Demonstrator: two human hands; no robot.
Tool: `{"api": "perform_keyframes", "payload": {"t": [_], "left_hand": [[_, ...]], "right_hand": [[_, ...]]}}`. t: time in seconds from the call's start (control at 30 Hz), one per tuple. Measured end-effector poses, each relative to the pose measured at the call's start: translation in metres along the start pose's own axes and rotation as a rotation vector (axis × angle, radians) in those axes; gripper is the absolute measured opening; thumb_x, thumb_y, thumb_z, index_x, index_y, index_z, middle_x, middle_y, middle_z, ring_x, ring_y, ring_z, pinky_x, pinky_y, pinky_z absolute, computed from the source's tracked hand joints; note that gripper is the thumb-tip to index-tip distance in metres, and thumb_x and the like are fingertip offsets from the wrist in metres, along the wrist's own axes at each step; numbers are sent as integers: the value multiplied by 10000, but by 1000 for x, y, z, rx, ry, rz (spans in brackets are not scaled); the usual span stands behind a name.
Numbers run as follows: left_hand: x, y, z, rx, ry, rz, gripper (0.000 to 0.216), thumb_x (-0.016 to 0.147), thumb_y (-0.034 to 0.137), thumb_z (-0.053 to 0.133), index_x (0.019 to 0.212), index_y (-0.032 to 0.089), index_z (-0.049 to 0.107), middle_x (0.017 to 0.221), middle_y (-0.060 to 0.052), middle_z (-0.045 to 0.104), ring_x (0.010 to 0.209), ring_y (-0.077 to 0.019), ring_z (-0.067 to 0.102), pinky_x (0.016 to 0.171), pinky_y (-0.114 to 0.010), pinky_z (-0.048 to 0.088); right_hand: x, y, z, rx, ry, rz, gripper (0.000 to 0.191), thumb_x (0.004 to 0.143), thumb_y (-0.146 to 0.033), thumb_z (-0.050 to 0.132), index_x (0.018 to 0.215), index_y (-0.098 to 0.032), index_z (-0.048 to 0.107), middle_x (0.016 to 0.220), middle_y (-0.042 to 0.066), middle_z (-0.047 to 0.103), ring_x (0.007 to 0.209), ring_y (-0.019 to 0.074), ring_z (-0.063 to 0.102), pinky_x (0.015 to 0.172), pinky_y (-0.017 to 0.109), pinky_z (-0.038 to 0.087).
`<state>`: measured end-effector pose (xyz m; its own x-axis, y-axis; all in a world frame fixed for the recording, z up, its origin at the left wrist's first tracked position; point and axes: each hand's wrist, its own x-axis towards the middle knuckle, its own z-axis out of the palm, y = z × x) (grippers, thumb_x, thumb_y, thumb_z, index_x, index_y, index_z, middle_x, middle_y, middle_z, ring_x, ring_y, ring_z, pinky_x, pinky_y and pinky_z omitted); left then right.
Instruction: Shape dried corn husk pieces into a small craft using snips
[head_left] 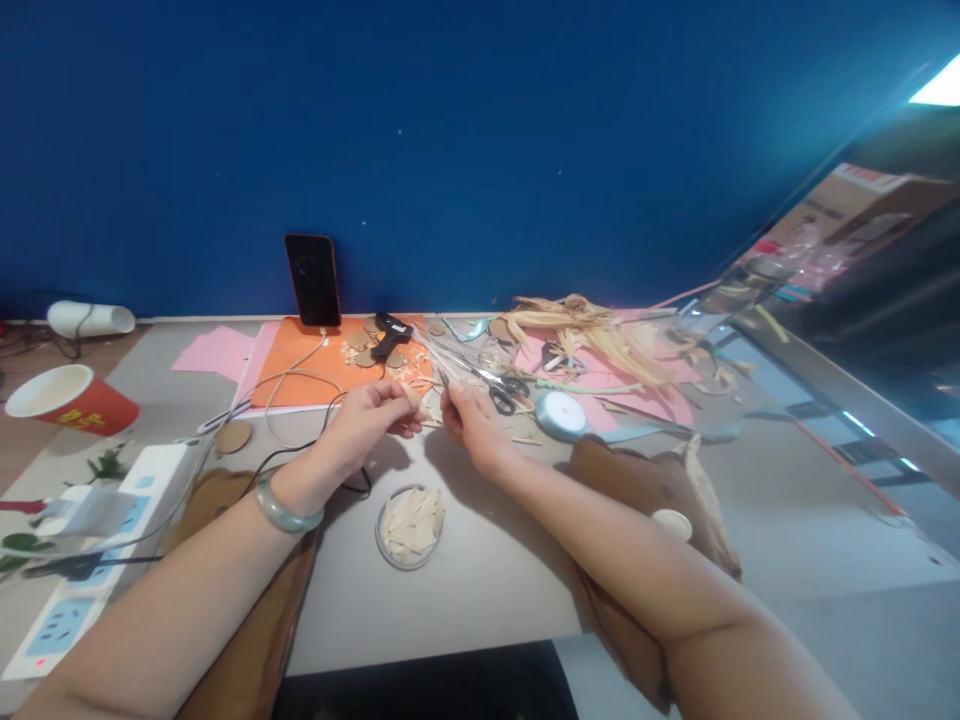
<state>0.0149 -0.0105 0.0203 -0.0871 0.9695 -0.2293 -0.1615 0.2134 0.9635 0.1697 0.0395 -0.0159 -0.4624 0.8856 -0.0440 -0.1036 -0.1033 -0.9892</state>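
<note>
My left hand is closed in a pinch on a small pale husk piece above the grey table. My right hand faces it, fingers closed on the same small piece or a thin strip beside it; I cannot make out which. A jade bangle sits on my left wrist. Just below the hands stands a small clear dish filled with cut pale husk pieces.
Scissors, a ribbon roll, dried corn husks, a black glue gun and cardboard discs on orange paper, a phone leaning on the blue wall, a red paper cup, power strips, brown bag.
</note>
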Motion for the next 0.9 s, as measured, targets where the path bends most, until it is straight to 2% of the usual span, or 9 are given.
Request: {"api": "perform_keyframes", "payload": {"t": [0.1, 0.2, 0.3, 0.47, 0.57, 0.63, 0.77, 0.9], "left_hand": [[-4, -3, -1, 286, -284, -78, 145, 690, 260, 633, 594, 159, 594, 572, -25, 660, 474, -105, 565, 467, -201, 417], [-7, -8, -5, 564, -592, -103, 103, 668, 188, 577, 593, 163, 644, 551, -20, 659, 474, -116, 560, 461, -199, 394], [-9, -9, -8, 720, -703, -87, 142, 639, 165, 555, 611, 172, 694, 559, -14, 673, 495, -128, 574, 474, -196, 402], [-13, -2, -7, 817, -656, -78, 113, 617, 183, 606, 557, 182, 702, 494, 10, 631, 439, -108, 511, 408, -182, 323], [-11, -2, -6, 857, -626, -76, 66, 600, 226, 668, 565, 183, 704, 528, 4, 650, 469, -116, 528, 418, -186, 332], [-8, -7, -8, 849, -542, -52, 94, 606, 271, 683, 583, 182, 704, 534, 2, 648, 478, -123, 531, 430, -195, 342], [4, -17, -13, 792, -283, 61, 127, 642, 287, 643, 608, 177, 697, 524, 9, 622, 505, -131, 537, 478, -213, 362], [10, -21, -16, 772, -181, 137, 150, 668, 310, 633, 657, 180, 707, 590, 6, 647, 568, -144, 557, 548, -233, 396]], "right_hand": [[11, -6, -15, -86, 114, -66, 405, 809, -583, 567, 715, -212, 436, 514, -82, 344, 435, 72, 256, 431, 230, 196], [22, -9, -30, -254, 224, -137, 303, 761, -438, 648, 702, -199, 471, 563, -67, 395, 502, 83, 324, 490, 233, 262], [30, -8, -38, -405, 226, -167, 224, 737, -374, 643, 714, -175, 542, 607, -42, 461, 569, 103, 384, 555, 246, 309], [36, 3, -36, -764, 69, -126, 131, 734, -271, 599, 741, -150, 649, 583, -27, 499, 577, 119, 412, 578, 251, 304], [35, 9, -31, -963, -9, -95, 143, 735, -283, 624, 748, -153, 681, 601, -6, 545, 589, 127, 439, 572, 253, 289], [33, 10, -28, -1072, -48, -49, 171, 727, -327, 655, 737, -159, 686, 633, 14, 591, 597, 134, 461, 560, 257, 279], [28, 9, -24, -1233, -56, 6, 176, 754, -325, 636, 685, -165, 661, 676, 48, 640, 604, 144, 484, 547, 266, 268], [29, 12, -24, -1271, -71, 1, 117, 775, -251, 612, 721, -165, 670, 709, 68, 657, 634, 158, 510, 561, 268, 283]]}}
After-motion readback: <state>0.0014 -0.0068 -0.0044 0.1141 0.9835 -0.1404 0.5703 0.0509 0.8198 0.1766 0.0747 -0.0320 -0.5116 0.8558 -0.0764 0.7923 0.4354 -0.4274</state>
